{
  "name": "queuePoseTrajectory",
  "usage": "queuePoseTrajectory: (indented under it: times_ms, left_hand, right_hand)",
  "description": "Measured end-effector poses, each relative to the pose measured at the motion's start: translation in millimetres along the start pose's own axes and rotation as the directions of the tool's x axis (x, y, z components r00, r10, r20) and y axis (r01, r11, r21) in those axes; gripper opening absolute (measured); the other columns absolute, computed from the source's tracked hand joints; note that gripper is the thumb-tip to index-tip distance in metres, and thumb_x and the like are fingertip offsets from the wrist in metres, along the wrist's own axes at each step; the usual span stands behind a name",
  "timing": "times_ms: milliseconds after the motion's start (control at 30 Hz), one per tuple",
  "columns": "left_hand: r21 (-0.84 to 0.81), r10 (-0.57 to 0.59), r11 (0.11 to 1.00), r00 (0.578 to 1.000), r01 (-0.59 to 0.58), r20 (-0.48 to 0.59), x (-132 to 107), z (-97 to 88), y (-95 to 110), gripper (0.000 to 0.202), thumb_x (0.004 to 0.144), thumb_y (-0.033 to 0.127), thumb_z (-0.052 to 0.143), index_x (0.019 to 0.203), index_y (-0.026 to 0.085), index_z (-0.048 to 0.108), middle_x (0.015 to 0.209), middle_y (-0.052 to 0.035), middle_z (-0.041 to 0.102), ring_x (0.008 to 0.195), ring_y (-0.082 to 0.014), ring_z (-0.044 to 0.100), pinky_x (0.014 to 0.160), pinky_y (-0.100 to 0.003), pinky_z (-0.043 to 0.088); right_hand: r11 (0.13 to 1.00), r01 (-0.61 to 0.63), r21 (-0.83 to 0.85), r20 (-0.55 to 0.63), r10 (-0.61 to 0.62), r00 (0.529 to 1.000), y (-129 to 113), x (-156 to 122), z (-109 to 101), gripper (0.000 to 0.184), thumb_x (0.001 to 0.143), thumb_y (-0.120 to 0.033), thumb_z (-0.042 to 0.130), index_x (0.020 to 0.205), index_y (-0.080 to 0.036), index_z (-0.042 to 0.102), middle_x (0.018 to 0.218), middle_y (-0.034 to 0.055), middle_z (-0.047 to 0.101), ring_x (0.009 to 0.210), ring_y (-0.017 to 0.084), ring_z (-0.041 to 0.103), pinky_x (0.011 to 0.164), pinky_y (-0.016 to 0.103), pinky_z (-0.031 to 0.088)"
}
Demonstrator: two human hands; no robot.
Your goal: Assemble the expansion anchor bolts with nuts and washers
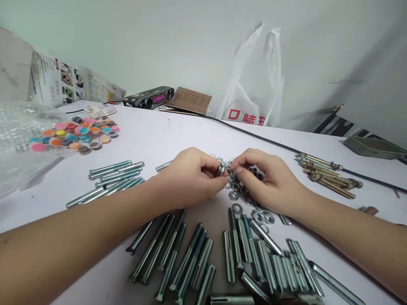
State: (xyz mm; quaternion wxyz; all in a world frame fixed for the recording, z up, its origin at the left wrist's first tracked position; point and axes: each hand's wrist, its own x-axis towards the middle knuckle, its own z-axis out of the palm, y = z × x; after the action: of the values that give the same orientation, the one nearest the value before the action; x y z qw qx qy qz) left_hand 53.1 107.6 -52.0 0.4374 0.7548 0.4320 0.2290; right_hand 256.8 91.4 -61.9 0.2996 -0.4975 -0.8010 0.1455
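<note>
My left hand (195, 173) is closed around a silver expansion bolt (221, 169), its end poking up between thumb and fingers. Just to the right, my right hand (265, 176) has thumb and fingertips pinched together over a pile of nuts and washers (235, 186); whatever it grips is too small or hidden to make out. Loose bolts with flared ends (159, 250) lie in front of my left forearm. Slotted metal sleeves (282, 271) are gathered nearer to me on the right. More bolts (117, 176) rest beyond my left forearm.
Brass-coloured assembled bolts (327, 173) lie at the right, near a black cable (254, 134). Colourful discs (76, 133) and clear plastic wrap (28, 144) are at the left. A white plastic bag (254, 84), a black speaker-like box (149, 98) and a green tin (375, 147) stand at the back.
</note>
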Motion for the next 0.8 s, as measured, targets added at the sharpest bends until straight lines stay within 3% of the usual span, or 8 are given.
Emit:
queuePoseTrajectory:
  times_ms: [167,467,800]
  left_hand:
    - [0.114,0.005,0.993,1.000,-0.008,0.021,0.0,-1.0,3.7,0.022,0.080,0.034,0.056,0.076,0.016,0.069,0.054,0.0044,0.042,0.051,-0.0076,0.033,0.045,-0.021,0.024]
    - [0.161,0.092,0.983,0.995,-0.085,-0.034,2.8,0.5,0.0,0.013,0.079,0.030,0.061,0.079,0.017,0.060,0.075,-0.0002,0.062,0.068,-0.0106,0.056,0.060,-0.022,0.044]
    - [0.193,0.128,0.974,0.991,-0.121,-0.024,0.5,0.2,0.2,0.013,0.081,0.029,0.058,0.077,0.017,0.059,0.073,0.0012,0.061,0.070,-0.0106,0.056,0.064,-0.023,0.045]
  right_hand:
    - [0.996,0.001,-0.088,0.097,0.007,0.995,1.7,1.1,0.5,0.021,0.075,-0.015,0.054,0.090,-0.022,0.066,0.091,0.0035,0.063,0.091,0.021,0.055,0.079,0.035,0.042]
    - [0.997,0.046,-0.060,0.153,-0.036,0.988,3.7,-0.5,-1.2,0.022,0.079,-0.016,0.052,0.088,-0.024,0.070,0.085,0.0043,0.060,0.089,0.021,0.053,0.081,0.037,0.040]
    - [0.993,0.032,-0.110,0.203,-0.009,0.979,0.5,2.3,-0.7,0.014,0.084,-0.035,0.058,0.086,-0.024,0.067,0.085,0.0049,0.060,0.089,0.022,0.052,0.079,0.038,0.040]
